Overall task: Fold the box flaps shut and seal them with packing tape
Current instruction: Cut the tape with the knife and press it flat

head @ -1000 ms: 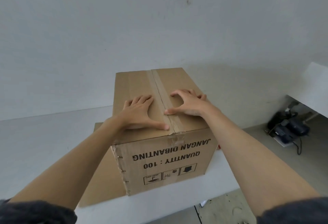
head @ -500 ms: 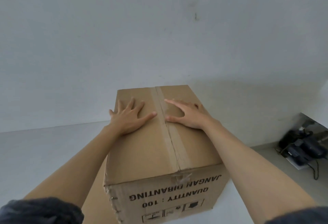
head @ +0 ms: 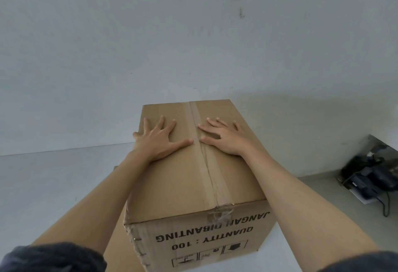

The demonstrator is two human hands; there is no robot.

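Pressing flat, fingers spread, gripping nothing: left hand (head: 160,140) at 9 o'clock of tape (head: 205,157), right hand (head: 226,138) at 3; both slid farther up box (head: 193,185) on tabletop (head: 43,185) since second ago; flaps shut, seal nearly smoothed.

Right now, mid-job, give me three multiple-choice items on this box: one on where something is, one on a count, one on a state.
1. Where does the tape strip run?
A. Along the top's centre seam, between the hands
B. Around the box's sides
C. Across the left flap only

2. How many hands rest on the box top?
A. None
B. One
C. Two

3. What state are the top flaps in?
A. Standing upright
B. Folded shut and flat
C. Torn off

Answers: 1 A, the strip follows the seam from far edge to near edge. 2 C, the left hand and right hand lie flat either side. 3 B, the top is closed under the tape.
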